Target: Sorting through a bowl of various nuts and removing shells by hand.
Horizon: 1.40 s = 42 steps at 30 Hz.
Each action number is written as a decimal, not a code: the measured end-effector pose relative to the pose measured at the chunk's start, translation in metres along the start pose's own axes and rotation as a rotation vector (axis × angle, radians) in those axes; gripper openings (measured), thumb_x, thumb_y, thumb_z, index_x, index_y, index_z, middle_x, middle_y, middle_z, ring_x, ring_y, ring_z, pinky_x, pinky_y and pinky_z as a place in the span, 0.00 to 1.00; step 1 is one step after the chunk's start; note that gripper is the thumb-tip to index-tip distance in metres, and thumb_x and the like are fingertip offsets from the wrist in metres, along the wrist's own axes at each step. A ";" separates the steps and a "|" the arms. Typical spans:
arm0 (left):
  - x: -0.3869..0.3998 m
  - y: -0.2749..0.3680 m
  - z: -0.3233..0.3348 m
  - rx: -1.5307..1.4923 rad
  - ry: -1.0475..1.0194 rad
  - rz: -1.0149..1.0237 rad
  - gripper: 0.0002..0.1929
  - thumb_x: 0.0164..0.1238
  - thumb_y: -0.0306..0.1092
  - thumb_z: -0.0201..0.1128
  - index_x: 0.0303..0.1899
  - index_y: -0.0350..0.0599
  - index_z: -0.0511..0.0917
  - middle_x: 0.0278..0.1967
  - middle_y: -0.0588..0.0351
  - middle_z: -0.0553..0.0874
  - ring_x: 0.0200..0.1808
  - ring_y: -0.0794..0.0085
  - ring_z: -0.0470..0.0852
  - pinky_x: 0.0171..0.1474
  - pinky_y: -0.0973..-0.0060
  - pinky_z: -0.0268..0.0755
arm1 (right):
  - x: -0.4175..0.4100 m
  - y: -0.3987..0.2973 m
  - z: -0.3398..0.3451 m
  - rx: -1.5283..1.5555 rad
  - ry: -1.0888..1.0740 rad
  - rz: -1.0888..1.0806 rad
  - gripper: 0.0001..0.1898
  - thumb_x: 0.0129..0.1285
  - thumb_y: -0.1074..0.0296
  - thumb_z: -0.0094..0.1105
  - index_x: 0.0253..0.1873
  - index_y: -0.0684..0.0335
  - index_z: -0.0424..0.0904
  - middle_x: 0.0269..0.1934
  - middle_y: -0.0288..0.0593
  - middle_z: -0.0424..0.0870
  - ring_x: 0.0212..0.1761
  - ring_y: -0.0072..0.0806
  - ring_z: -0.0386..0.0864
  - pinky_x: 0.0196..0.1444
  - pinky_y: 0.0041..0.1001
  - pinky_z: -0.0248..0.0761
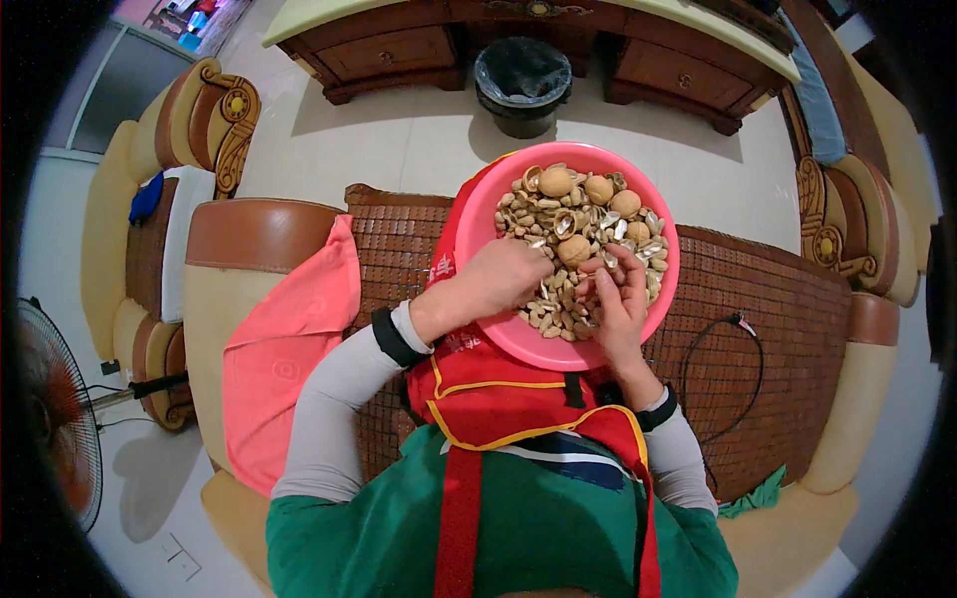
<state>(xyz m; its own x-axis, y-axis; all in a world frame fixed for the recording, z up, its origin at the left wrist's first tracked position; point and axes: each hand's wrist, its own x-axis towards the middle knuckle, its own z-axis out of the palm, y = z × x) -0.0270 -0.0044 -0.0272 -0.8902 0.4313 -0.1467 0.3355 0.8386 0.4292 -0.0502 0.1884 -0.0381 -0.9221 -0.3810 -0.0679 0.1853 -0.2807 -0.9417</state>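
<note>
A pink plastic basin (472, 224) rests on my lap over a red apron (493, 418) with yellow trim. Peanuts in the shell (557, 299), pistachios, sunflower-like pale seeds and several whole walnuts (574, 251) fill it. A broken walnut shell (565, 223) lies among them near the middle. My left hand (508, 275) reaches over the basin's left side, its fingers curled down at the nuts and its fingertips hidden. On the right side, my right hand (622, 299) has its thumb and fingers bent over the peanuts. Whether either hand pinches a nut cannot be made out.
A lined black trash bin (523, 82) stands on the tiles before a wooden table (389, 52). Beside me on the sofa mat (748, 276) lie a pink towel (291, 366), a black cable (761, 374) and a green cloth (755, 497). A fan (63, 418) is at left.
</note>
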 end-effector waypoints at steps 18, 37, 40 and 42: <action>-0.002 0.003 0.008 -0.243 0.176 -0.095 0.09 0.60 0.34 0.60 0.37 0.40 0.75 0.31 0.47 0.80 0.36 0.54 0.81 0.39 0.62 0.73 | 0.012 -0.041 -0.027 -0.024 -0.027 0.210 0.08 0.71 0.66 0.47 0.48 0.62 0.70 0.37 0.38 0.78 0.30 0.19 0.75 0.32 0.19 0.70; 0.009 0.012 -0.021 -1.044 0.307 -0.337 0.08 0.68 0.26 0.52 0.44 0.37 0.77 0.30 0.60 0.82 0.31 0.80 0.81 0.35 0.81 0.74 | 0.011 -0.046 -0.022 -0.798 -0.083 -0.297 0.13 0.60 0.80 0.51 0.51 0.66 0.74 0.42 0.50 0.79 0.42 0.40 0.79 0.44 0.31 0.71; 0.000 0.018 -0.013 -1.060 0.256 -0.356 0.08 0.67 0.28 0.54 0.42 0.37 0.78 0.30 0.61 0.82 0.30 0.82 0.80 0.33 0.83 0.73 | 0.001 -0.034 -0.003 -0.597 -0.235 -0.038 0.11 0.64 0.77 0.50 0.50 0.66 0.73 0.39 0.48 0.79 0.39 0.32 0.79 0.40 0.28 0.72; -0.002 0.028 -0.004 -1.056 0.297 -0.298 0.08 0.65 0.26 0.54 0.42 0.38 0.78 0.30 0.57 0.82 0.30 0.75 0.81 0.35 0.78 0.74 | -0.006 -0.025 0.005 -0.444 -0.270 0.104 0.10 0.65 0.76 0.50 0.51 0.66 0.71 0.38 0.46 0.78 0.38 0.27 0.79 0.39 0.26 0.73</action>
<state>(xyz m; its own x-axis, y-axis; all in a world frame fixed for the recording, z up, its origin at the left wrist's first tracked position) -0.0168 0.0167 -0.0111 -0.9761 0.0476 -0.2121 -0.2042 0.1336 0.9698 -0.0479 0.1936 -0.0127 -0.7754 -0.6166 -0.1362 0.0551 0.1488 -0.9873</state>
